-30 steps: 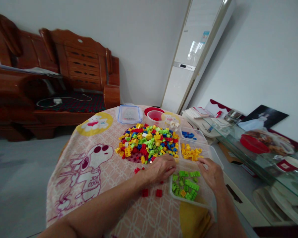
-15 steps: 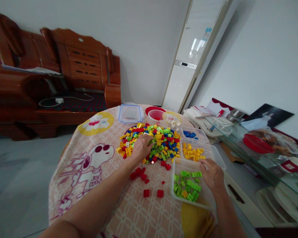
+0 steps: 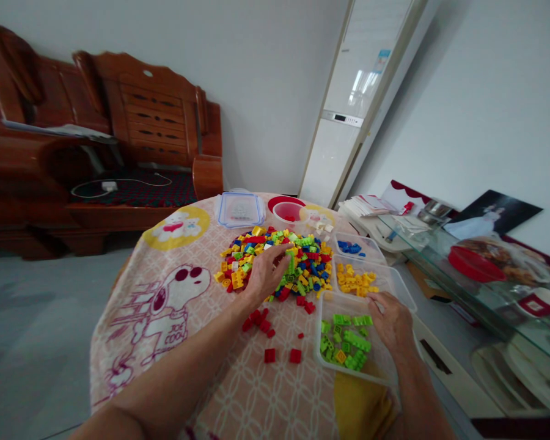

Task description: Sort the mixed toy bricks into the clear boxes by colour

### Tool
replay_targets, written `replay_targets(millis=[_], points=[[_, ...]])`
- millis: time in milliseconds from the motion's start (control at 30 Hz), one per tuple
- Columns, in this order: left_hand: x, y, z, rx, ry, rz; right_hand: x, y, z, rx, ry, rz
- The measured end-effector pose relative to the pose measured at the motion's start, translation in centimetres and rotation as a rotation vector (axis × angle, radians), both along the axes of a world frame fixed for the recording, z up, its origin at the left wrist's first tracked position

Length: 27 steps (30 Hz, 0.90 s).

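Note:
My left hand (image 3: 266, 270) is over the mixed pile of toy building bricks (image 3: 250, 249), its thumb and fingers closed around a long green building brick (image 3: 291, 263). Fingertips partly hide where it is gripped. With the fingers curled over its right rim, my right hand (image 3: 392, 321) holds a clear plastic box (image 3: 318, 330). Inside that box lie several green bricks (image 3: 357, 341) and a yellow one (image 3: 340, 356). Loose red bricks (image 3: 259, 319) lie on the cloth between my arms.
Beyond the held box are a clear box of yellow bricks (image 3: 355, 281) and one of blue bricks (image 3: 351, 248). A blue-rimmed lid (image 3: 241, 209) and a white bowl (image 3: 288, 211) stand at the back. To the right is a glass-topped cabinet (image 3: 444, 263).
My left hand has shifted slightly right across the pile, and a long green brick now shows at its fingertips. My right hand stays on the box rim.

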<state>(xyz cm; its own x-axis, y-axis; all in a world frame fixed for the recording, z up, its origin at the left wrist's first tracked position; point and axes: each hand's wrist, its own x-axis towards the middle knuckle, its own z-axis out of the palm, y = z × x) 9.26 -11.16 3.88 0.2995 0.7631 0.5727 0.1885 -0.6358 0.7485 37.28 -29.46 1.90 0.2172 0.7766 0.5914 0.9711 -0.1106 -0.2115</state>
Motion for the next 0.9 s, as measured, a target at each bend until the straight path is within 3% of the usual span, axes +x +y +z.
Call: replay_targets(millis=[167,300,567,700,900], points=[[1.3,-2.1,0.1,-0.155,-0.112,-0.249,0.0,0.0,0.1,-0.009,-0.01,0.004],[2.4,-4.2,-0.4,-0.252,-0.078,-0.474,-0.1,0.0,0.1,-0.019,-0.008,0.0],[3.1,-6.7,-0.9,-0.007,0.23,-0.623,-0.3,-0.1,0.3,-0.032,-0.011,-0.002],[2.8,-5.7,-1.0,0.088,0.222,-0.568,-0.2,-0.1,0.3,-0.026,-0.007,0.007],[1.1,-1.6,-0.8,0.141,0.219,-0.16,0.0,0.0,0.0,-0.013,-0.001,0.006]])
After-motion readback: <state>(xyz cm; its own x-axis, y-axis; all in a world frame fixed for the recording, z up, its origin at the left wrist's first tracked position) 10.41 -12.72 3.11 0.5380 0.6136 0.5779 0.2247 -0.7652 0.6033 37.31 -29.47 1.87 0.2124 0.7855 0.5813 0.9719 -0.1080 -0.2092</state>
